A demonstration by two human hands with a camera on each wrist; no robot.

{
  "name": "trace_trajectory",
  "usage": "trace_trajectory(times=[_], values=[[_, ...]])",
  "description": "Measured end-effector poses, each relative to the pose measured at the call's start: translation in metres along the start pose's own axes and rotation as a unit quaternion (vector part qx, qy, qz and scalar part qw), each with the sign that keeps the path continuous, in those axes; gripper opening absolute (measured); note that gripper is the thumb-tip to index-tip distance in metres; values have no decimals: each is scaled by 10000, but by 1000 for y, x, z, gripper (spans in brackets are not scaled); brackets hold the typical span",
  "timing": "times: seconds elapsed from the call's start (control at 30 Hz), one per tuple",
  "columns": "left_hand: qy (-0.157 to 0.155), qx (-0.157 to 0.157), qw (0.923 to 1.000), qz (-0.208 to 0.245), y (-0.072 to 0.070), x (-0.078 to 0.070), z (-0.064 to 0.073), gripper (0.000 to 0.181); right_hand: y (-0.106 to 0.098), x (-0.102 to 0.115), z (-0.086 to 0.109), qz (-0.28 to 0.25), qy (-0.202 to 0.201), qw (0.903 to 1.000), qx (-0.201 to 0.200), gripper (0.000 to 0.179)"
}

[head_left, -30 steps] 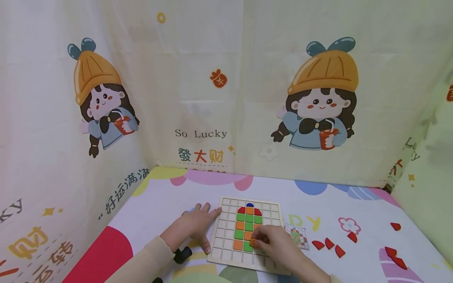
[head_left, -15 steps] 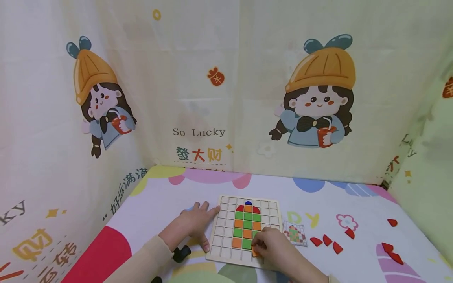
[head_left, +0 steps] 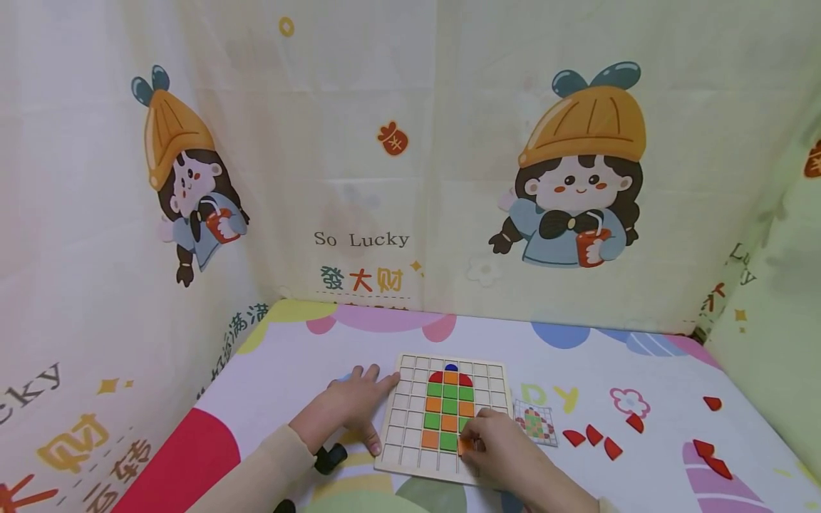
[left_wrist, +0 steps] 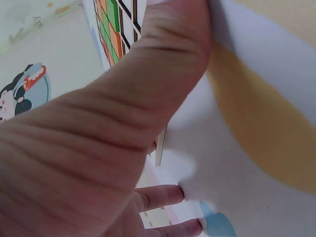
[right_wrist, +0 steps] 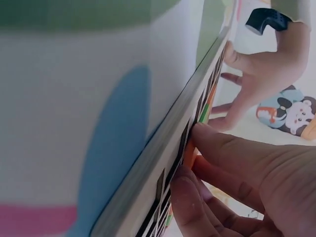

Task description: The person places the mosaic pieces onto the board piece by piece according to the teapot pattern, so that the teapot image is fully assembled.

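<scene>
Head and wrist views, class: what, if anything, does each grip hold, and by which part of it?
The right grip pinches an orange tile, seemingly by its edges, though the exact contact is partly hidden. The left grip holds nothing.

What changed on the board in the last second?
The right hand, still pinching an orange square tile, has moved it from partly over the lowest green tile to the cell right of it. The left hand stays at the grid board; red quarter-circle pieces unmoved.

Orange tile (right_wrist: 190, 154) (pale, gridded board (head_left: 410, 422))
</scene>
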State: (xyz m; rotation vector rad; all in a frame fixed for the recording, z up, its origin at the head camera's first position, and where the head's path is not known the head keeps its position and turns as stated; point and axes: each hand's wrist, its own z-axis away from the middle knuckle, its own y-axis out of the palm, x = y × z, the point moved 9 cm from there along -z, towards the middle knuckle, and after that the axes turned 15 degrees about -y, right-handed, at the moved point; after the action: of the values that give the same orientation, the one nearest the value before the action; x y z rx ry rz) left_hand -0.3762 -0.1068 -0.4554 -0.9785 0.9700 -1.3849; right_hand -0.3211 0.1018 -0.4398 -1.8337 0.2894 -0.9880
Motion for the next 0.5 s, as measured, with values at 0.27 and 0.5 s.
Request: trace_trajectory(times=[0.27,0.5], values=[[13,41,10000,24,-1,0,1,134,-4,0,-3,317,33,9994,-106,12],[50,38,10000,45,-2,-1,2,134,-5,4,4,462,-341,9983,-15,15]])
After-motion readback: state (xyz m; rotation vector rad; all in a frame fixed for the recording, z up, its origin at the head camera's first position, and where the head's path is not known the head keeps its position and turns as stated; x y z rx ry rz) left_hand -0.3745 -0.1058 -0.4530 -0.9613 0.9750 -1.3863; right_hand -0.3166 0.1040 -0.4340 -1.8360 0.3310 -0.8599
